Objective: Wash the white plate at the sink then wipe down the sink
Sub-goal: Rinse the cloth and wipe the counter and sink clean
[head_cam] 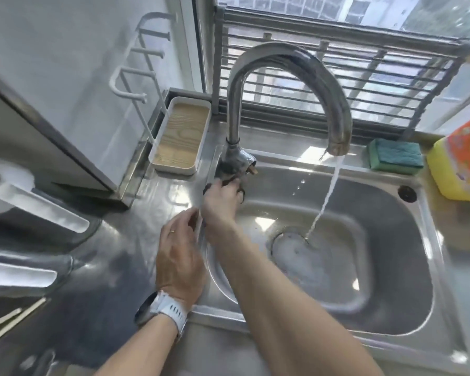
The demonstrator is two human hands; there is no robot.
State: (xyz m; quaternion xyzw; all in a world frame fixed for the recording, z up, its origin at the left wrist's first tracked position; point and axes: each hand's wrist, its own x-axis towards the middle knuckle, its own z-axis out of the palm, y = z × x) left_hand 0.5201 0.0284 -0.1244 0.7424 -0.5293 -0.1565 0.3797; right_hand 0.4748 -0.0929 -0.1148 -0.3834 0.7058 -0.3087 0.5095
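1. Steel sink (407, 267) is seen with water running from the tap (288, 85); no white plate can be made out.
2. The right hand (223, 202) is closed at the tap's base.
3. The left hand (179, 256), loosely curled and empty, rests on the counter (114, 267) just beside the basin's left rim.

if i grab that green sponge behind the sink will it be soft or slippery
The sponge looks like soft foam with a scrubby teal top, so it should squash in a grip and weigh little. It lies flat on the sink ledge, so rolling is unlikely. Water runs from the tap nearby, so it may be damp.
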